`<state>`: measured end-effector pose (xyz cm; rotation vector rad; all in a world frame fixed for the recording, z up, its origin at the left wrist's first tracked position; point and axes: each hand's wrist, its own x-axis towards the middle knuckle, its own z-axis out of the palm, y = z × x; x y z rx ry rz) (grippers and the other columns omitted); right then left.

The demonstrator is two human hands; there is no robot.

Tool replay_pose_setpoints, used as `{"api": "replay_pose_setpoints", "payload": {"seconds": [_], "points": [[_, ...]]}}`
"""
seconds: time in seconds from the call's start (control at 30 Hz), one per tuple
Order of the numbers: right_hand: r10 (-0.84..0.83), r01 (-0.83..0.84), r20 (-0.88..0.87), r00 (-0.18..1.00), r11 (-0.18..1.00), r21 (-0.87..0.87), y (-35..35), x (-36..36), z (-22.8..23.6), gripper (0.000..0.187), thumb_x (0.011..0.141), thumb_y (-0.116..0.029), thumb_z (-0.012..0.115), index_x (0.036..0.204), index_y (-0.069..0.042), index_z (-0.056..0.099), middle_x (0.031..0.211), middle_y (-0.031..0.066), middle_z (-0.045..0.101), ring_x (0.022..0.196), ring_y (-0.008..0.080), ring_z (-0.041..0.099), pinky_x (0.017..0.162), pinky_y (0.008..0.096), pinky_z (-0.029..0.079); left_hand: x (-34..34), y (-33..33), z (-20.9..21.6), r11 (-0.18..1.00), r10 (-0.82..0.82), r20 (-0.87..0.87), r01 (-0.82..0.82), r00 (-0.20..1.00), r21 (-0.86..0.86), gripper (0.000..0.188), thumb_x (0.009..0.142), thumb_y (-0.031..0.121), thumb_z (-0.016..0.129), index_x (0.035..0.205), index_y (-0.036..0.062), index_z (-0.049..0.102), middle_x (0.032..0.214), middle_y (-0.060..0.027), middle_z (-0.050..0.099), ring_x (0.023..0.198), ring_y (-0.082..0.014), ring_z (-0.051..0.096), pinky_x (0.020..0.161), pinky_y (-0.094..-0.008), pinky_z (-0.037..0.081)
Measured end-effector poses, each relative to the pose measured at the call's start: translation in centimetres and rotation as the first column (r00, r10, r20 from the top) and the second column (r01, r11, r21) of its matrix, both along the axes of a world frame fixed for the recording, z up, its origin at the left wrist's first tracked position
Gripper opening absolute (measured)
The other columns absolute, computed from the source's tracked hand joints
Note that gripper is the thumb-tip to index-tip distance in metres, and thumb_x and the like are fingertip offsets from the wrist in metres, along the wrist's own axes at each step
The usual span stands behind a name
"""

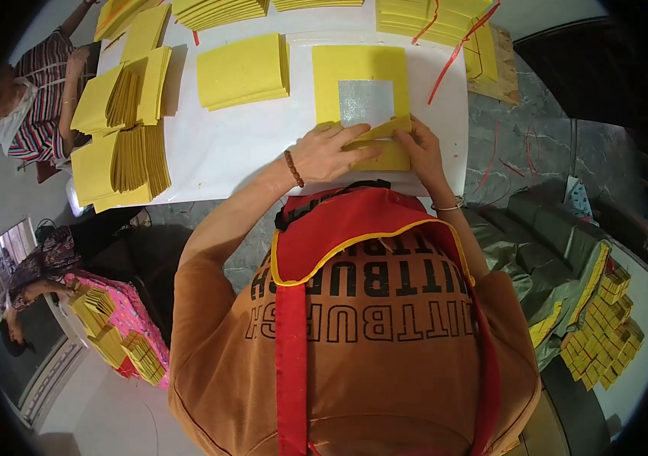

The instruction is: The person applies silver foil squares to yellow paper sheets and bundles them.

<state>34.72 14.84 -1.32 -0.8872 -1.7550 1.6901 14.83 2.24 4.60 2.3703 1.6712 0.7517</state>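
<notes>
In front of me on the white-covered table lies a yellow paper sheet with a silver square at its middle. Its near part is raised in a fold, and the flap lies partly over the square's near edge. My left hand reaches in from the left, its fingers closed about the flap, one above and one below it. At the sheet's right edge, my right hand pinches the corner of the fold between thumb and fingers. The fingertips under the paper are hidden.
A flat yellow paper stack lies left of the sheet. Folded yellow bundles pile at the table's left edge. Red ties hang by stacks at the far right. A person in stripes sits left; another person is beyond a pink-covered table.
</notes>
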Motion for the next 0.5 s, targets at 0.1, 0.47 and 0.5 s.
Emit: {"api": "replay_pose_setpoints", "payload": {"seconds": [0.1, 0.47, 0.5], "points": [[0.026, -0.024, 0.044, 0.999, 0.998, -0.051, 0.2, 0.0, 0.6, 0.024, 0.082, -0.012, 0.061, 0.101, 0.003, 0.063, 0.114, 0.0115, 0.061, 0.091, 0.0145, 0.060, 0.078, 0.0281, 0.048, 0.2, 0.0, -0.1, 0.996, -0.082, -0.111, 0.078, 0.990, -0.044, 0.038, 0.076, 0.013, 0.062, 0.112, 0.0215, 0.060, 0.127, -0.0131, 0.046, 0.083, -0.0241, 0.058, 0.073, -0.0337, 0.051], [0.040, -0.038, 0.046, 0.998, 0.999, -0.032, 0.4, 0.1, 0.5, 0.024, 0.083, -0.012, 0.062, 0.101, 0.004, 0.063, 0.115, 0.0113, 0.061, 0.089, 0.0118, 0.059, 0.077, 0.0258, 0.048, 1.0, -0.7, -0.9, 0.992, 0.002, -0.215, -0.029, 0.977, -0.124, 0.072, 0.058, 0.026, 0.076, 0.123, 0.0161, 0.050, 0.138, -0.0100, 0.037, 0.103, -0.0223, 0.049, 0.080, -0.0329, 0.040], [0.039, -0.038, 0.046, 0.998, 0.999, -0.031, 0.3, 0.1, 0.4, 0.024, 0.083, -0.012, 0.062, 0.101, 0.004, 0.063, 0.115, 0.0113, 0.061, 0.089, 0.0118, 0.059, 0.077, 0.0258, 0.048, 0.9, -0.6, -0.8, 0.992, -0.013, -0.206, -0.014, 0.978, -0.129, 0.072, 0.058, 0.027, 0.077, 0.124, 0.0159, 0.050, 0.138, -0.0100, 0.038, 0.103, -0.0225, 0.049, 0.081, -0.0334, 0.040]]}}
